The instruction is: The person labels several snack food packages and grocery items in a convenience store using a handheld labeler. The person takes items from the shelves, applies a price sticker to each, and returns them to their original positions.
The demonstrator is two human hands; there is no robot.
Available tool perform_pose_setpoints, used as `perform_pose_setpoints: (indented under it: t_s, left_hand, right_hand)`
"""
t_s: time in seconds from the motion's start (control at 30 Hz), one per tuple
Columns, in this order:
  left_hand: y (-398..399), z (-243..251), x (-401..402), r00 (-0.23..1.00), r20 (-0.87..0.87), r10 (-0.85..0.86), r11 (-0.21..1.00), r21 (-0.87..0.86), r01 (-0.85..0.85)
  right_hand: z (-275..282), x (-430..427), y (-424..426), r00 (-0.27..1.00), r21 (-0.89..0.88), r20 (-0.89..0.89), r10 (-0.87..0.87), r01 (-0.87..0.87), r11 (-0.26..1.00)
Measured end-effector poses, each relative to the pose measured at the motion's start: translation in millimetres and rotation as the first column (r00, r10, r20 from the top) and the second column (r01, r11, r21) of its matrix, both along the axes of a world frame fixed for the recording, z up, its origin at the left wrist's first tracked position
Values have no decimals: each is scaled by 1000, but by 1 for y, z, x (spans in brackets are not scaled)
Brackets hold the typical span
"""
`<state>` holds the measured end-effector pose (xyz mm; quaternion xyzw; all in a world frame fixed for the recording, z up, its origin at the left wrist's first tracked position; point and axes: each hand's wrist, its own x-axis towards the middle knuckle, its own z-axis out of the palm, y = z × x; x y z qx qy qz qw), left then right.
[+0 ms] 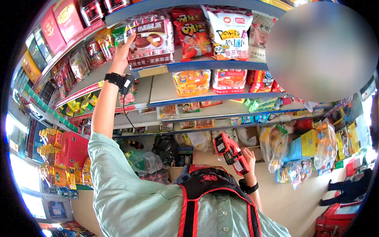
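My left hand (123, 54) is raised to an upper shelf, its thumb and fingers against the left edge of a clear-wrapped pack of chocolate pies (152, 38). Whether it grips the pack or only touches it, I cannot tell. A black strap with a small cabled device is round that wrist. Lower down, my right hand (248, 160) holds a red and black handheld price labeller (232, 154), tilted, in front of my chest. Beside the pie pack are red snack bags (194, 40) and a white crisps bag (229, 35).
Lower shelves hold an orange bread pack (192, 83), a pink bread pack (229, 80) and small snack packets. Oil bottles (50, 151) and a red box (74, 149) stand at left. Plastic bags of goods (274, 145) hang at right. Part of a person in dark trousers (345, 189) appears far right.
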<state>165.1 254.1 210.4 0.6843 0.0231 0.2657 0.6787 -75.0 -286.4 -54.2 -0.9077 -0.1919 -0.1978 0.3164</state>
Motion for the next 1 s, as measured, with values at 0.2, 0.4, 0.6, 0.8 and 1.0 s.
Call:
perform_pose_setpoints:
  t_s: [0.2,0.4,0.6,0.8,1.0]
  left_hand:
    - [32,-43,46,981,193,-8,998,64,-5]
    - [38,-41,52,998,45,32,976,215,-41]
    - [35,-42,18,991,70,114,965,231,-127]
    - [-46,-62,-42,739,653,167,656,486,-577]
    - [-136,-172,-62,964,264,-32,674,718,-175]
  right_hand:
    - [-13,-11,-10,989,58,-129,-73,81,995]
    - [-46,-18,-36,985,-2,-137,-101,102,995]
    - [-39,-11,-23,982,3,-168,-88,90,996]
    - [-23,0,-6,997,8,-81,-16,17,1000]
    - [-3,11,13,989,23,-139,47,-44,999]
